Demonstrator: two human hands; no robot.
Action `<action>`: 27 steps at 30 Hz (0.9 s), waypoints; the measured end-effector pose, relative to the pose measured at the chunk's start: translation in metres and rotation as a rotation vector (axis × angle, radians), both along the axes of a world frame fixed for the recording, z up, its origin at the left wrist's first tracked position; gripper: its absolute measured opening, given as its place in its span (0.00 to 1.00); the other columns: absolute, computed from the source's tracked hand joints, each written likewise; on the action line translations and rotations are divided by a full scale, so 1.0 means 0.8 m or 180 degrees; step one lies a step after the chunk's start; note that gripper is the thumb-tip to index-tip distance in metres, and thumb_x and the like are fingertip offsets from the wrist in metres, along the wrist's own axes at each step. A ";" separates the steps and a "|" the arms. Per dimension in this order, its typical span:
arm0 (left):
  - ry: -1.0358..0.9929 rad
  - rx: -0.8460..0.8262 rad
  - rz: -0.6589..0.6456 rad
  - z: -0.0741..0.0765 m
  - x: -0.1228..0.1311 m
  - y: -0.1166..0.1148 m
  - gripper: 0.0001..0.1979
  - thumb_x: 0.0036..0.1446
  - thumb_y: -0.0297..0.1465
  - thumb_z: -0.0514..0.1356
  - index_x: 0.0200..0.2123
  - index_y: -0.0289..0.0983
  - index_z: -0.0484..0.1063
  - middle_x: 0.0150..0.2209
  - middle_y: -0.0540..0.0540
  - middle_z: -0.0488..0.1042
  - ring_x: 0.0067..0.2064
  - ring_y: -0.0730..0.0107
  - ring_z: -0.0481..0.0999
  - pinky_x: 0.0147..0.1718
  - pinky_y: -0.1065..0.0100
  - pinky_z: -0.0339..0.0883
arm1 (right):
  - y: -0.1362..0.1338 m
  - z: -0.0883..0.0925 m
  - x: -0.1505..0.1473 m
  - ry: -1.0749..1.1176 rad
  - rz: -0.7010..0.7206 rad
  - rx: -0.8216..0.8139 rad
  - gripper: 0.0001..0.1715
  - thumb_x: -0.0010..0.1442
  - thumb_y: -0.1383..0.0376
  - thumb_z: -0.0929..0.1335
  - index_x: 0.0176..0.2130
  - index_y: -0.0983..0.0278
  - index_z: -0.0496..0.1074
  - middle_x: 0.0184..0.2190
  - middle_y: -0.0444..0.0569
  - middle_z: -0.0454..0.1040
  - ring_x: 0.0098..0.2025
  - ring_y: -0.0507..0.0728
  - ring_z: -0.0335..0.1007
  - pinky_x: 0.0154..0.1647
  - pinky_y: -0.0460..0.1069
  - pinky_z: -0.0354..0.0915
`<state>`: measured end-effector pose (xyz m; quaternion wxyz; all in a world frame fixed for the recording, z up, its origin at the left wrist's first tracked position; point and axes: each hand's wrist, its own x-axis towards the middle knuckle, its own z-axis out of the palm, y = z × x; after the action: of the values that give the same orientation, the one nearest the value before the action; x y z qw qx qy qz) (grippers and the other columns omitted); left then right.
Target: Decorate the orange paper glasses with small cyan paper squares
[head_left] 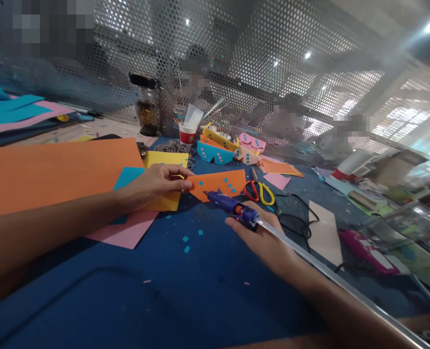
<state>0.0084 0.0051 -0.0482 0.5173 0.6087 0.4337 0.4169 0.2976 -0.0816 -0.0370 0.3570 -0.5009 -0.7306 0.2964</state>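
Note:
My left hand point(166, 182) pinches the left end of an orange paper cutout point(218, 182), which has small blue paper squares on its face. In my right hand point(258, 237) is a blue glue gun point(233, 206) with a long clear glue stick point(331, 266) running out of its back. The gun's tip is at the cutout's lower edge; whether it touches the paper I cannot tell. Several loose blue squares point(186, 239) lie on the dark blue table point(186, 300) below. Scissors point(259, 192) with red and yellow handles lie just right of the cutout.
Large orange paper point(62, 169), yellow paper point(167, 203) and pink paper point(128, 232) lie at left. Folded paper pieces point(215, 151), a paper cup point(187, 133) and a jar point(147, 106) stand behind. A black cord point(295, 218) and a magenta tool point(369, 252) are at right.

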 end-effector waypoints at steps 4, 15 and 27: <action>-0.0027 0.0005 -0.0034 -0.001 0.000 0.000 0.15 0.50 0.40 0.75 0.41 0.43 0.82 0.36 0.50 0.85 0.39 0.69 0.82 0.39 0.73 0.74 | 0.002 -0.004 -0.001 0.0101 -0.0076 -0.0039 0.14 0.62 0.52 0.72 0.37 0.60 0.71 0.25 0.39 0.66 0.25 0.50 0.58 0.24 0.45 0.56; 0.0037 0.0003 0.0020 0.007 0.005 -0.005 0.16 0.50 0.39 0.74 0.42 0.42 0.83 0.37 0.49 0.85 0.39 0.67 0.82 0.40 0.70 0.75 | 0.001 0.002 -0.009 -0.0035 -0.0068 -0.0144 0.12 0.62 0.55 0.72 0.36 0.60 0.70 0.22 0.37 0.63 0.23 0.49 0.56 0.23 0.45 0.53; 0.0136 0.0105 0.0015 0.008 0.004 -0.006 0.16 0.49 0.41 0.75 0.40 0.42 0.82 0.36 0.47 0.85 0.40 0.64 0.83 0.41 0.67 0.76 | 0.003 -0.003 -0.007 -0.0042 -0.0048 -0.0202 0.12 0.63 0.55 0.71 0.37 0.59 0.70 0.24 0.38 0.64 0.24 0.50 0.56 0.25 0.46 0.55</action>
<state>0.0112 -0.0001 -0.0419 0.4968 0.6248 0.4392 0.4122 0.2920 -0.0793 -0.0391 0.3384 -0.5194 -0.7194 0.3134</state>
